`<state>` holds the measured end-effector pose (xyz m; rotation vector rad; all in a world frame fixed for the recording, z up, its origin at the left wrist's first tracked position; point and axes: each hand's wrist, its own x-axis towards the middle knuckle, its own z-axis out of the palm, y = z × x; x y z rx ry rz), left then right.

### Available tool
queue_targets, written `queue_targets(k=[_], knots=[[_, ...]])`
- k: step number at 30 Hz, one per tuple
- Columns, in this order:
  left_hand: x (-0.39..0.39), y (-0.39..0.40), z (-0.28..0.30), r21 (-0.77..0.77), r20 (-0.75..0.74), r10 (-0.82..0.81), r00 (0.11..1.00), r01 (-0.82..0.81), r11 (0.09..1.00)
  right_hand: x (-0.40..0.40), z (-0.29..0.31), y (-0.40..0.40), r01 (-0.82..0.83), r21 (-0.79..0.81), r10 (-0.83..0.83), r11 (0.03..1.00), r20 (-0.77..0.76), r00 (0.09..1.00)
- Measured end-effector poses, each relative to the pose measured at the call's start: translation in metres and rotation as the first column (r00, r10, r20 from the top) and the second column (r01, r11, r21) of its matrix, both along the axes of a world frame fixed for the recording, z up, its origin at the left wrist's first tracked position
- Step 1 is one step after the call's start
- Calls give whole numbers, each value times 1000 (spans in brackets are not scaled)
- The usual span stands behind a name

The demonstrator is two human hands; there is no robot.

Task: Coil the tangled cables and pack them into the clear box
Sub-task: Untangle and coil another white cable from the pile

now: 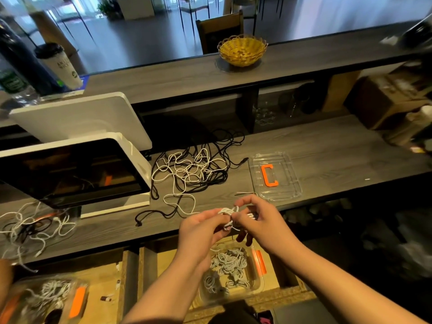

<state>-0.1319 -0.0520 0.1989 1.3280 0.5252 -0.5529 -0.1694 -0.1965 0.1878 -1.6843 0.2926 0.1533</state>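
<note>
We hold a small white cable bundle (230, 212) over the near edge of the table (327, 146), our left hand (201, 226) and right hand (254, 218) both closed around it, fingers pinching its tight loops. Beyond lies a tangle of thin black and white cables (191, 170), looped loosely across the wood. Below us sits the clear box (256, 284), holding grey-white coils, with its orange-handled lid (275, 176) lying apart on the table.
</note>
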Motion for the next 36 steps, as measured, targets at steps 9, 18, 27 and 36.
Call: queue_targets(k=[9,18,27,36], knots=[[16,1,-1,-291,-34,-149,988,133,947,10,5,-13,98,241,-78,965,-90,993],[27,-7,-3,-75,23,-265,964,266,961,14,3,-31,18,315,31,949,-148,989],[30,-16,2,351,-48,-636,770,609,711,14,-6,-26,10,28,-10,1000,-10,1000],[23,-20,-7,253,30,-484,874,462,850,12,-13,-31,-42,-143,47,989,38,998]])
